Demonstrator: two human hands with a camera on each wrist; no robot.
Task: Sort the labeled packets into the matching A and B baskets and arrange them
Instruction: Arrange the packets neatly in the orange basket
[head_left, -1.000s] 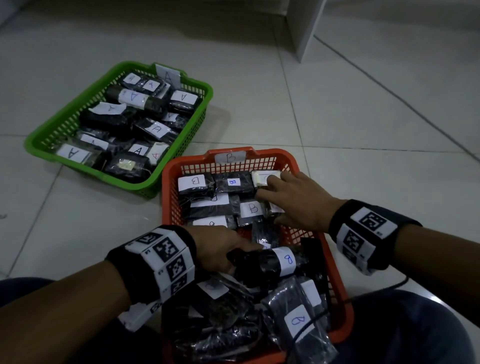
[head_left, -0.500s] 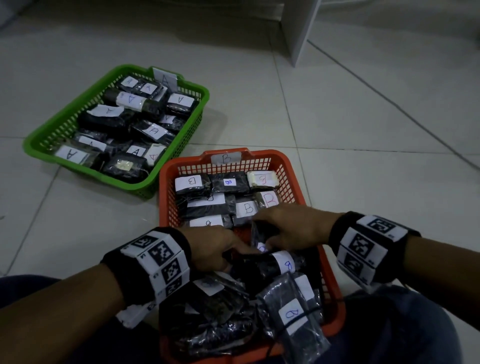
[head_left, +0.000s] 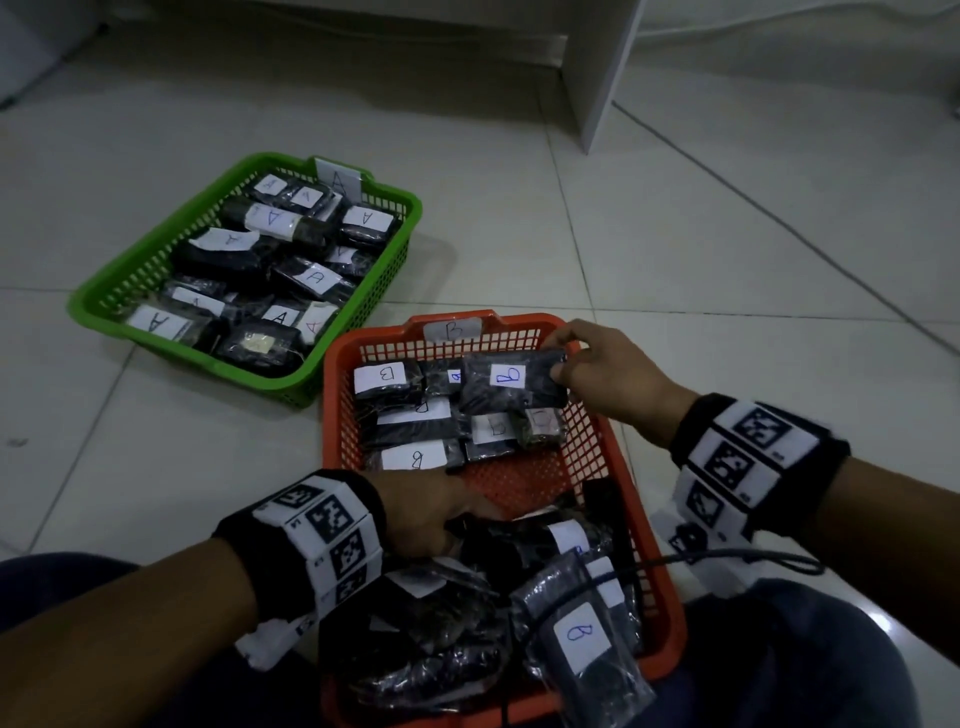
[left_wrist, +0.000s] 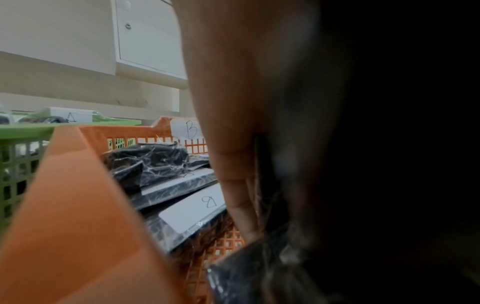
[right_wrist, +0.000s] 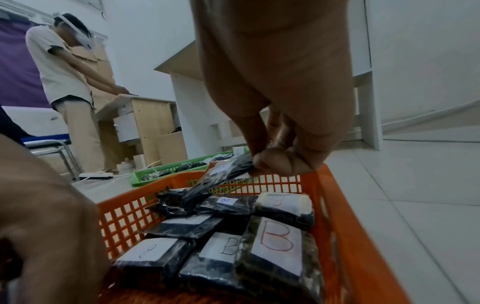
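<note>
The orange basket (head_left: 332, 415) tagged B sits in front of me, with B packets in rows at its far end. Over the far right corner my right hand (head_left: 563, 358) pinches the end of a black packet (head_left: 511, 384) with a B label. In the right wrist view this packet (right_wrist: 226, 174) hangs tilted above the rows. At the basket's near end, my left hand (head_left: 457, 525) grips a dark packet (head_left: 519, 545) on a loose pile; its fingers (left_wrist: 246, 185) lie against the wrap. The green basket (head_left: 104, 306) tagged A, holding several A packets, stands at the far left.
A white cabinet (head_left: 597, 78) stands on the tiled floor behind the baskets. A black cable (head_left: 727, 558) runs from my right wrist across the orange basket's near end. Another person (right_wrist: 67, 82) stands at a desk farther off. My knees flank the basket.
My right hand took a B packet from the basket's middle and carried it up to the far right corner. The left hand stayed on its packet in the pile.
</note>
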